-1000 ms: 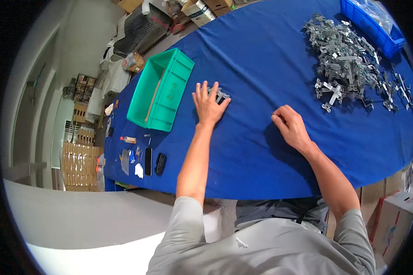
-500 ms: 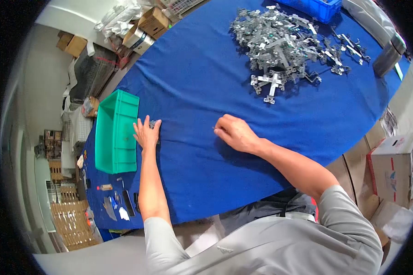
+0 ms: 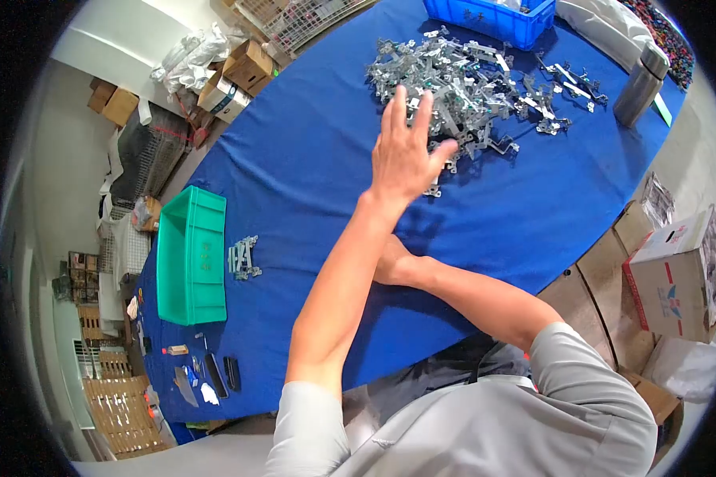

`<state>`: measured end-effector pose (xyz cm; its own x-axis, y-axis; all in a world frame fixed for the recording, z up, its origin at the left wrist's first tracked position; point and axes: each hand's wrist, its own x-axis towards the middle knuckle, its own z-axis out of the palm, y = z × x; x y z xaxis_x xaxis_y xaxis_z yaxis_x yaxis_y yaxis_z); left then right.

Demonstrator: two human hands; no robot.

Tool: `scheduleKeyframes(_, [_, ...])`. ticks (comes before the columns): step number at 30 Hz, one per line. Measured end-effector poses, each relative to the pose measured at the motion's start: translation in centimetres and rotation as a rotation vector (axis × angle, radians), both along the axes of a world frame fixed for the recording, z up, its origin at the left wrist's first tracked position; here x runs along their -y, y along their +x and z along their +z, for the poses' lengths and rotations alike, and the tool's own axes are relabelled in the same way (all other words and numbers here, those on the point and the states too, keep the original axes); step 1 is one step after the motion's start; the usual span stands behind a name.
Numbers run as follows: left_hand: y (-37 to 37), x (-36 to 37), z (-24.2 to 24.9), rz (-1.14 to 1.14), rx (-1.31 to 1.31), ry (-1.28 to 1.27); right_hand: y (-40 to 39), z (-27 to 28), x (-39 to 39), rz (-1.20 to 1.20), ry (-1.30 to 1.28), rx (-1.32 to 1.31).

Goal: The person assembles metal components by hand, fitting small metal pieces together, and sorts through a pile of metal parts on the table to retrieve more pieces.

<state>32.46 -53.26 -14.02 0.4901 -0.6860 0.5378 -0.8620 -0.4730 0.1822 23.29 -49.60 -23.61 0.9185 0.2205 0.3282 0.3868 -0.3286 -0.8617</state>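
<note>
Green plastic crate (image 3: 207, 274) at left; small bracket group (image 3: 244, 257) beside it, now uncovered: left hand (image 3: 402, 163) has left it for the metal bracket pile (image 3: 485, 99). Right hand (image 3: 393, 261) partly hidden behind left forearm; grip cannot be told. Left fingers spread, nothing visibly held; palm hidden, contact with pile unclear. Blue bin (image 3: 525, 29) cut off by frame.

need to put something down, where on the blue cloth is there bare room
Bare cloth lies between the small metal group and left forearm, also between the green bin and big metal pile. Another patch: between that pile, the bottle and right forearm. Crowded: the pile up to the blue bin, and just below the green bin.
</note>
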Motion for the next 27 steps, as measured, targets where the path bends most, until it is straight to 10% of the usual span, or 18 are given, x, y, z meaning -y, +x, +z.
scheduleKeyframes(27, [-0.7,5.9,-1.6,-0.287,0.088,-0.076,0.3,-3.1,-1.3,-0.013,0.102,0.378])
